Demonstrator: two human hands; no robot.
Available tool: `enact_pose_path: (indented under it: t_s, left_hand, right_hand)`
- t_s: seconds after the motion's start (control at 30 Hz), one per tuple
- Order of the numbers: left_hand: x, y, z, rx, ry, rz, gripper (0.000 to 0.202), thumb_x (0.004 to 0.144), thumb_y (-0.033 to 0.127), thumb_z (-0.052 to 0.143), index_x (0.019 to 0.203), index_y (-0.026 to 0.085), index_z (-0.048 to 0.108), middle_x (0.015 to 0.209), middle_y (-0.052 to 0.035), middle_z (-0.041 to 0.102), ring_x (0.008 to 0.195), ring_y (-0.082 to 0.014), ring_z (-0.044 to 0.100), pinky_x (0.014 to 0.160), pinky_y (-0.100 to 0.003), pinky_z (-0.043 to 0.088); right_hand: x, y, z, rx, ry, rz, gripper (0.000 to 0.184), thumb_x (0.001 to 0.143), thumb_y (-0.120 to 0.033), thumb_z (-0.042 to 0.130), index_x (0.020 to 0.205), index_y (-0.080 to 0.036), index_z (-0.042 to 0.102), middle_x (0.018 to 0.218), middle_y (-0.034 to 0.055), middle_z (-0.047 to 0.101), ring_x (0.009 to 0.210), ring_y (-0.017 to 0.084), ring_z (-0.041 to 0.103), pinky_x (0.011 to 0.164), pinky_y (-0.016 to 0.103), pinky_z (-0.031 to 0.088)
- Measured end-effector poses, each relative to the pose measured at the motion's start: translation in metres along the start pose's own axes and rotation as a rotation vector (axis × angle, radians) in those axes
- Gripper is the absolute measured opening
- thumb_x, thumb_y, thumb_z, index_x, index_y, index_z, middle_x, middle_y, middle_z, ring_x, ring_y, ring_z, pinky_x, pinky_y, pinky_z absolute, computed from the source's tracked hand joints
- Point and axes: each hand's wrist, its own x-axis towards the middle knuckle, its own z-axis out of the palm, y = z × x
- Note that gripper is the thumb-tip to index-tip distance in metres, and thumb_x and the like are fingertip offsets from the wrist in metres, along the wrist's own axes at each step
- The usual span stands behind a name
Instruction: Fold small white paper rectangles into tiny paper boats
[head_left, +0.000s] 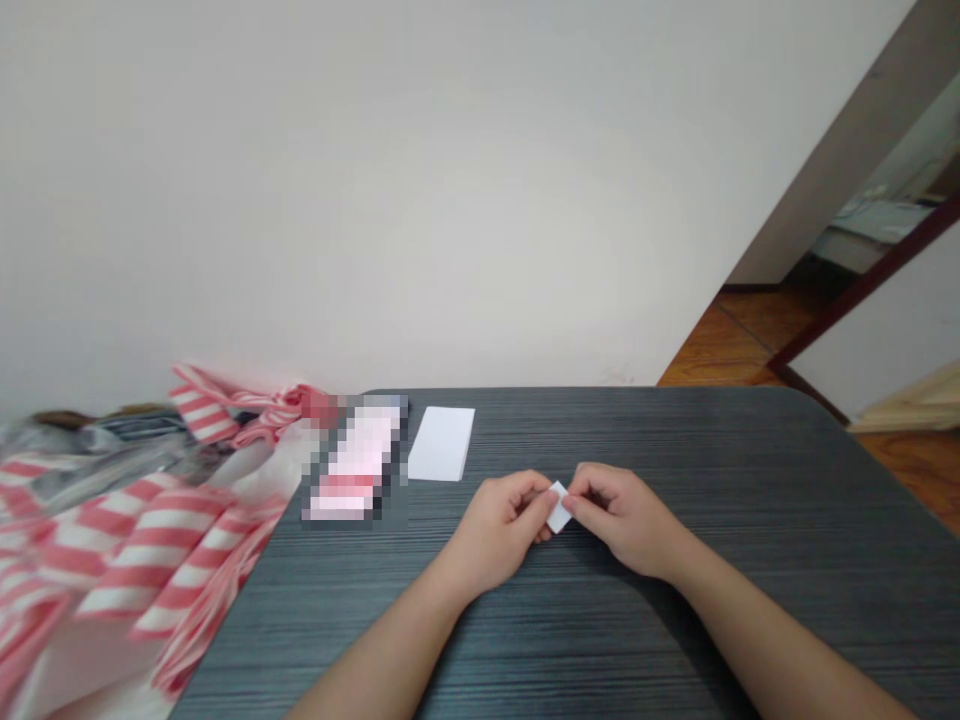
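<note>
A small white piece of paper (559,510), its visible part diamond-shaped, is held between my two hands just above the dark table (720,470). My left hand (506,525) pinches its left side between thumb and fingers. At its right corner, the thumb and index finger of my right hand (626,515) are closed on it. My fingers cover some of its edges, so any folds there are hidden. Beyond my left hand lies a stack of white paper sheets (441,443), flat on the tabletop.
Left of the stack is a blurred-out pink and white object (360,460) with dark edges. Red-and-white striped cloth (161,540) is heaped beside the table's left edge. A pale wall (480,200) rises behind the table, and wooden floor (720,335) shows at the right.
</note>
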Motion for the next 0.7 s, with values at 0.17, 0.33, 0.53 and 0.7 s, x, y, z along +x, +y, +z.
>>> enact_pose_path:
  t_s: [0.17, 0.33, 0.53, 0.7]
  left_hand:
    - [0.0001, -0.0041, -0.0008, -0.017, 0.015, -0.005, 0.027, 0.092, 0.038, 0.054, 0.082, 0.016, 0.064, 0.064, -0.0005, 0.063, 0.057, -0.0117, 0.057, 0.056, -0.022, 0.044]
    - [0.0007, -0.0052, -0.0002, -0.088, 0.016, -0.026, 0.025, 0.091, 0.038, 0.055, 0.084, 0.015, 0.063, 0.065, -0.0012, 0.064, 0.056, -0.012, 0.058, 0.056, -0.022, 0.045]
    - [0.0, -0.0013, 0.0008, -0.082, 0.001, -0.049, 0.027, 0.089, 0.04, 0.057, 0.077, 0.016, 0.06, 0.061, 0.0012, 0.06, 0.055, -0.0118, 0.056, 0.054, -0.021, 0.044]
    - [-0.0003, -0.0022, -0.0006, -0.011, 0.015, -0.018, 0.026, 0.091, 0.036, 0.054, 0.075, 0.017, 0.059, 0.059, 0.0021, 0.058, 0.055, -0.0118, 0.055, 0.053, -0.021, 0.041]
  right_hand:
    - [0.0004, 0.0005, 0.0007, 0.0, -0.015, 0.056, 0.018, 0.089, -0.021, 0.058, 0.072, -0.017, 0.062, 0.069, -0.0006, 0.062, 0.066, 0.014, 0.056, 0.063, 0.024, 0.041]
    - [0.0001, -0.0007, -0.0009, -0.028, -0.02, 0.045, 0.02, 0.09, -0.02, 0.056, 0.071, -0.017, 0.062, 0.068, -0.0005, 0.062, 0.065, 0.014, 0.057, 0.062, 0.024, 0.041]
    - [0.0, -0.004, -0.0015, -0.071, -0.067, -0.02, 0.023, 0.091, -0.021, 0.056, 0.069, -0.018, 0.059, 0.065, -0.0017, 0.059, 0.063, 0.013, 0.054, 0.061, 0.024, 0.04]
    - [0.0002, -0.0046, 0.0002, -0.083, -0.072, -0.029, 0.023, 0.09, -0.02, 0.056, 0.067, -0.017, 0.059, 0.064, -0.002, 0.058, 0.061, 0.012, 0.053, 0.06, 0.023, 0.038]
